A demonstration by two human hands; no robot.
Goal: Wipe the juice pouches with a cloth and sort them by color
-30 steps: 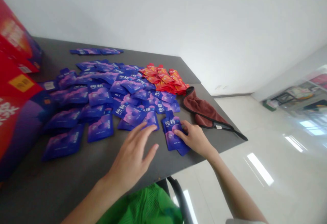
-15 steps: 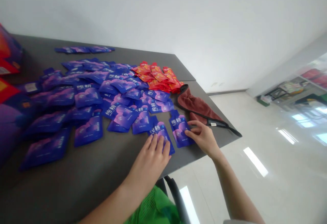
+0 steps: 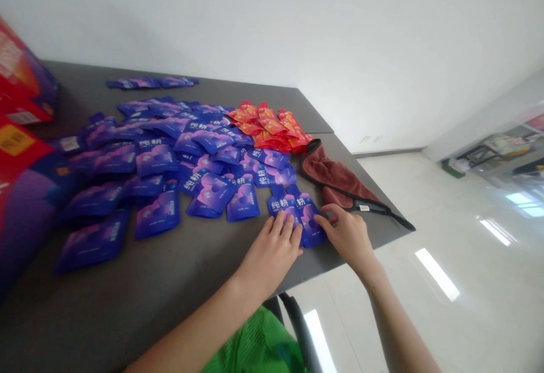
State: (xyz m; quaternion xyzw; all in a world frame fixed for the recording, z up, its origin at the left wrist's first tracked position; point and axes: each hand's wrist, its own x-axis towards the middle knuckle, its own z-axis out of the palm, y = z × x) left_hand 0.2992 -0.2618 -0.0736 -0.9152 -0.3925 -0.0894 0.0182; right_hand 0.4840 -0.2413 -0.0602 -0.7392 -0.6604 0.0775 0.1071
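Observation:
Two purple pouches lie near the table's front edge. My left hand (image 3: 278,240) rests with spread fingers on the left pouch (image 3: 281,203), which partly overlaps the right pouch (image 3: 312,227). At that right pouch's side edge is my right hand (image 3: 342,231), its thumb and forefinger curved and touching it; whether they pinch it cannot be made out. Many more purple pouches (image 3: 157,157) are heaped to the left. Behind them sits a pile of red and orange pouches (image 3: 272,126).
A brown cloth with black trim (image 3: 340,177) lies right of the pouches on the grey table (image 3: 178,271). Red and purple boxes (image 3: 25,180) stand at the left. A short row of purple pouches (image 3: 153,83) lies near the wall. A black chair part (image 3: 297,322) is below the edge.
The left pouch has moved right under my left hand and now overlaps the right one. My right hand stays at its pouch. The view has shifted slightly left.

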